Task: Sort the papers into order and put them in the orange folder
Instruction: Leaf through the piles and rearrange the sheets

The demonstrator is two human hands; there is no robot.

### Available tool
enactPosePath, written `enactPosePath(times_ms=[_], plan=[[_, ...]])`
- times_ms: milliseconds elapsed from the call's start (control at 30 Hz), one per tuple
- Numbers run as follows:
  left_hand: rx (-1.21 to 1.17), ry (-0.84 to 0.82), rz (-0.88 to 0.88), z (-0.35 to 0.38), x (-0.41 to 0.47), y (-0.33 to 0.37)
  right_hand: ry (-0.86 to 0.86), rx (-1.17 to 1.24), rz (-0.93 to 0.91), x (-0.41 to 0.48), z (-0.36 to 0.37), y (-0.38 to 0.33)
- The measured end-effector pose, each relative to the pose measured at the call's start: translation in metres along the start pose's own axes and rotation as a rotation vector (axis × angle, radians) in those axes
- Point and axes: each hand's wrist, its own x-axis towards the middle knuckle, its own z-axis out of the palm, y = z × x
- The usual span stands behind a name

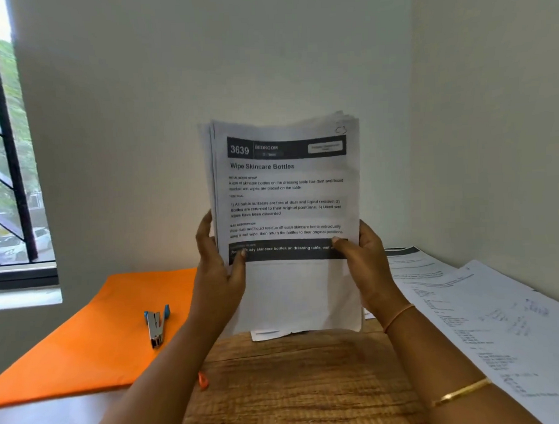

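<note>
Brown wood-grain desk [293,385], lower centre of frame, set into a corner of pale walls. Dark-framed window [4,158] at upper left.

Flat orange paper folder [95,329], lower left, lying closed on the desk and running off the left edge of the frame.

Loose white printed sheets [497,315], lower right, fanned and overlapping along the right wall.

Thick stack of white printed papers [287,211], centre of frame, held upright and facing the camera. Top page is headed "3639 BEDROOM" and titled "Wipe Skincare Bottles". Sheet edges are uneven at the top, and one sheet sticks out below the bottom edge. Bottom edge is close to the desk; contact cannot be told. The stack is apart from the folder.

Left hand [217,271] grips the stack's left edge, right hand [368,265] its right edge. Each pinches the stack, with the thumb pressed on the front page at the dark band and the fingers [204,227] curled behind.

Silver stapler with blue ends [155,327], lying on the folder near its right side.

Small orange piece [202,380] on the desk, just beside the left forearm; too small to identify.
</note>
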Motion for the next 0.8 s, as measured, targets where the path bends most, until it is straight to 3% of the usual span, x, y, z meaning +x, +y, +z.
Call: enactPosePath(times_ms=[100, 233, 367, 500, 600, 700, 800], plan=[[-0.036, 0.054, 0.010, -0.003, 0.001, 0.001, -0.054, 0.079, 0.083, 0.001, -0.001, 0.000], [0.112, 0.053, 0.029, -0.003, 0.001, 0.003, -0.092, 0.043, 0.077, -0.002, 0.002, -0.002], [-0.016, 0.136, -0.045, -0.003, 0.002, 0.009, -0.088, 0.106, 0.097, 0.002, -0.002, -0.005], [-0.275, -0.074, -0.465, -0.002, 0.001, 0.005, -0.156, -0.004, 0.207, -0.002, 0.000, 0.002], [-0.170, -0.035, -0.377, 0.003, -0.002, 0.013, -0.118, 0.013, 0.161, -0.003, 0.002, -0.001], [-0.231, 0.022, -0.327, 0.000, 0.000, 0.014, -0.109, 0.099, 0.163, 0.000, 0.000, -0.003], [0.038, -0.249, -0.434, -0.001, -0.004, 0.003, -0.219, -0.099, 0.200, -0.002, -0.001, 0.006]])
